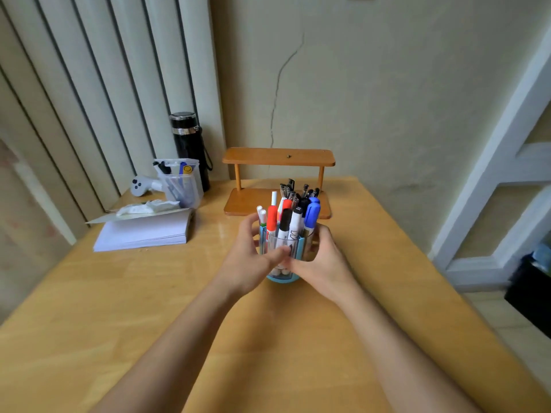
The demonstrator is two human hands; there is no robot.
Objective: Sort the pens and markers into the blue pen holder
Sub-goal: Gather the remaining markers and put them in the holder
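Nearest, left hand (249, 257) and right hand (320, 262) wrap closed around the blue pen holder (281, 277), standing mid-table (179, 323). Markers (284, 223) stand packed, top-heavy; a jerky lift or turn likely tips them out. Behind: wooden shelf (278, 158) close, could snag. Left: paper stack (143, 231), clear pen box (182, 186), black flask (190, 144).

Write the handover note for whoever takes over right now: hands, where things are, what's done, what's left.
Left hand: wrapped around the left side of the blue pen holder.
Right hand: wrapped around its right side.
Holder stands on the wooden table, in front of the small wooden shelf.
Done: pens and markers stand upright in the holder.
Left: a few pens remain in the clear container at back left; no loose pens visible on the table.
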